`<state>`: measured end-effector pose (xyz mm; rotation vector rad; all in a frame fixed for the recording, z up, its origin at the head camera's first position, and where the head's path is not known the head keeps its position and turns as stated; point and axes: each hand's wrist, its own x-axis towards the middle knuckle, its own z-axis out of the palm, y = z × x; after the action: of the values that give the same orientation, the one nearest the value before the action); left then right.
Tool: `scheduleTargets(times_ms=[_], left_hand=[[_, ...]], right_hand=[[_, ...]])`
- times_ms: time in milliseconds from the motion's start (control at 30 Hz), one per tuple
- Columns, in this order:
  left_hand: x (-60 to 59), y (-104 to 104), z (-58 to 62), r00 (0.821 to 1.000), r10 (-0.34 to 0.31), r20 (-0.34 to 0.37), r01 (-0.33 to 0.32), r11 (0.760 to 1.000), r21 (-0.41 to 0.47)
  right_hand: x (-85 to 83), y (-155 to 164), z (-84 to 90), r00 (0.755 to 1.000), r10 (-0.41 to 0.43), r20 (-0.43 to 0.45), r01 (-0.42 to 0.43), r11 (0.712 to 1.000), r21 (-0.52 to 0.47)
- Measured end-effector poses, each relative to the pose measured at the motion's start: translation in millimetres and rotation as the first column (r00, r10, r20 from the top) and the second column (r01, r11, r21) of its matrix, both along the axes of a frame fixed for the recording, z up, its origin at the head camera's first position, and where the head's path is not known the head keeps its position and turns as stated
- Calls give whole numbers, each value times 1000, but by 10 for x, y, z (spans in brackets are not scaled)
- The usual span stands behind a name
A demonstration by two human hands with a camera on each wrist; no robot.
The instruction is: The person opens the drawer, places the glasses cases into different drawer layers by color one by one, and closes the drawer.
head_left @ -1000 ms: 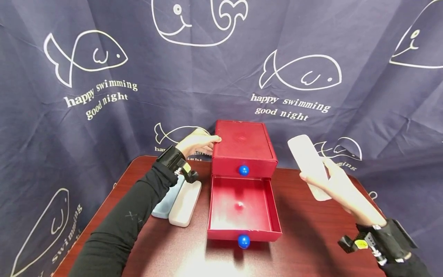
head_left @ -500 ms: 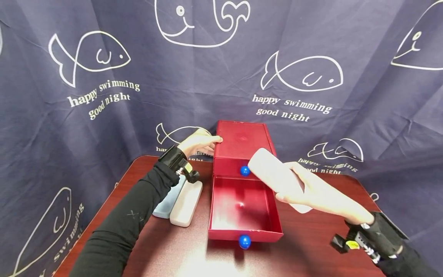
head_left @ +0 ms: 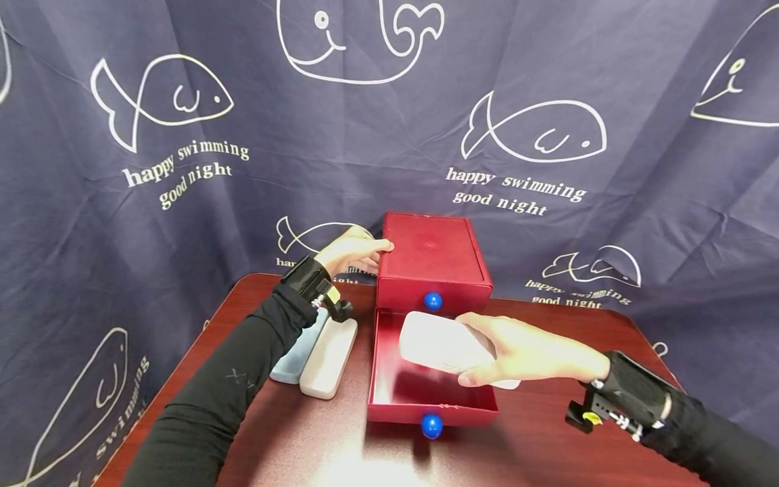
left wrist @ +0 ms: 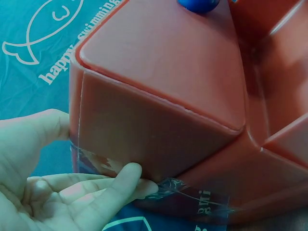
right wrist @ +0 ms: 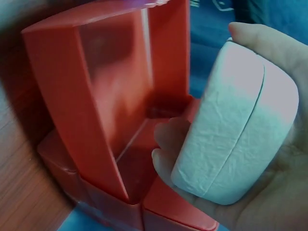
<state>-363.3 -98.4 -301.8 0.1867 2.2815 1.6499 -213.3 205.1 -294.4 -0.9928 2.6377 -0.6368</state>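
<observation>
A red two-drawer box (head_left: 435, 253) stands at the back of the table, its upper drawer closed and its lower drawer (head_left: 426, 410) pulled out. My left hand (head_left: 365, 251) rests flat against the box's left side (left wrist: 159, 144), with the thumb at the top edge. My right hand (head_left: 481, 348) grips a white oblong case (head_left: 435, 341) and holds it lying flat just over the pulled-out drawer. In the right wrist view the case (right wrist: 236, 139) sits between thumb and fingers beside the drawer's red walls (right wrist: 110, 96).
A white case (head_left: 328, 358) and a light blue case (head_left: 291, 362) lie side by side left of the drawer, under my left forearm. Blue knobs (head_left: 433, 301) (head_left: 431, 426) stick out of both drawer fronts. The dark wooden table (head_left: 548, 439) is backed by a navy curtain.
My right hand has carried the white case from the right of the box leftward and down over the pulled-out drawer, turning it flat. My left hand has stayed on the box.
</observation>
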Motion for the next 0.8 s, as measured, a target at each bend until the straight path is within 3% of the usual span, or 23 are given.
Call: scheduleTargets(times_ms=[267, 567, 800], left_hand=[[0, -22, -22, 1000, -8, 3, 8, 1000, 16], [11, -6, -22, 1000, -9, 7, 9, 1000, 29], [6, -13, -15, 1000, -13, -7, 13, 999, 33]], right_hand=[[-125, -151, -28, 999, 5, 43, -12, 988, 156], [-182, -367, -128, 998, -65, -11, 65, 927, 369], [-228, -452, -235, 996, -51, -80, 78, 916, 393]])
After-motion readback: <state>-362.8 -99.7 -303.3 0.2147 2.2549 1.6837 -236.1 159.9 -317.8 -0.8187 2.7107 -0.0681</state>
